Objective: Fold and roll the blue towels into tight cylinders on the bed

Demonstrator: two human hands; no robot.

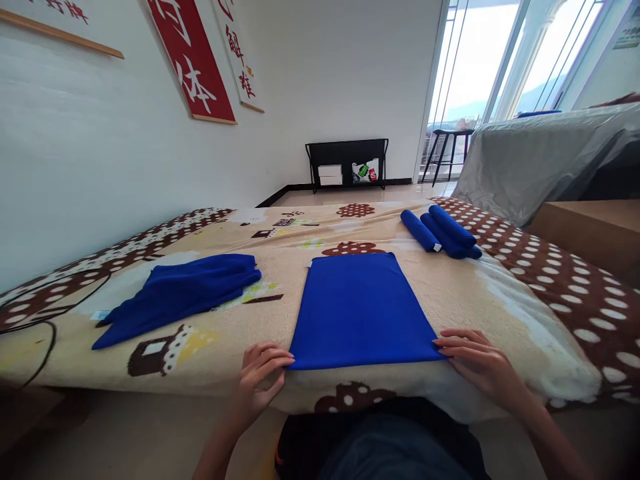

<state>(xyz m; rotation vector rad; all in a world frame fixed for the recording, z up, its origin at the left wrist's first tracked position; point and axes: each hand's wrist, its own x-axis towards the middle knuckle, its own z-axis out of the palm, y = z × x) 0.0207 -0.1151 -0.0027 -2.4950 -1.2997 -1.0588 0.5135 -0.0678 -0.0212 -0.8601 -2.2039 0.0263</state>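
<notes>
Blue cloth (361, 310), corners under both hands

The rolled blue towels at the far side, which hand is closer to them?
Right. The right hand sits at the near right corner of the flat towel, on the same side as the rolled towels; the left hand is at its near left corner, farther across the bed.

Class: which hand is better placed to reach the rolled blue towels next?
Right, probably. The right hand touches the near right corner of the flat blue towel, on the side of the rolled blue towels; the left hand sits opposite.
</notes>
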